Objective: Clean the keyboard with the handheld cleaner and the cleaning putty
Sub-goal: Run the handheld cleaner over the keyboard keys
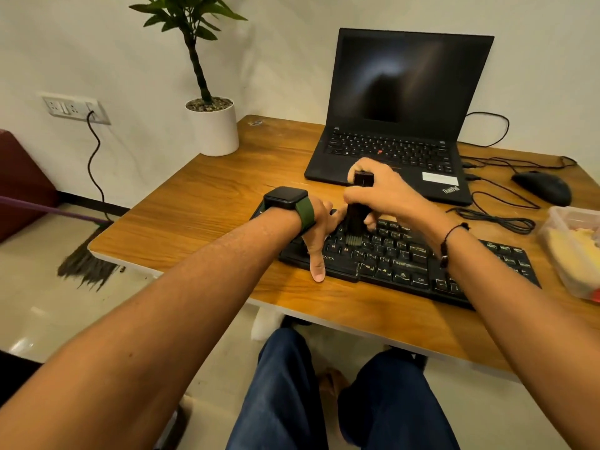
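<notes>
Gripping the cleaner (pixel 356 206) upright, your right hand (pixel 386 190) has its fingers and thumb curled round the black body, with the brush end down on the keys of the keyboard (pixel 402 254) near its left-middle rows. Your right wrist arches above the keys, forearm coming in from the lower right. Your left hand (pixel 316 228) lies flat and relaxed on the keyboard's left end, fingers straight, thumb pointing down over the front edge onto the table (pixel 201 203); it grasps nothing. The keyboard sits slanted on the table in front of the laptop (pixel 399 125). The putty (pixel 571 248) rests in a clear tub (pixel 558 219) at the right edge, well apart from both hands.
</notes>
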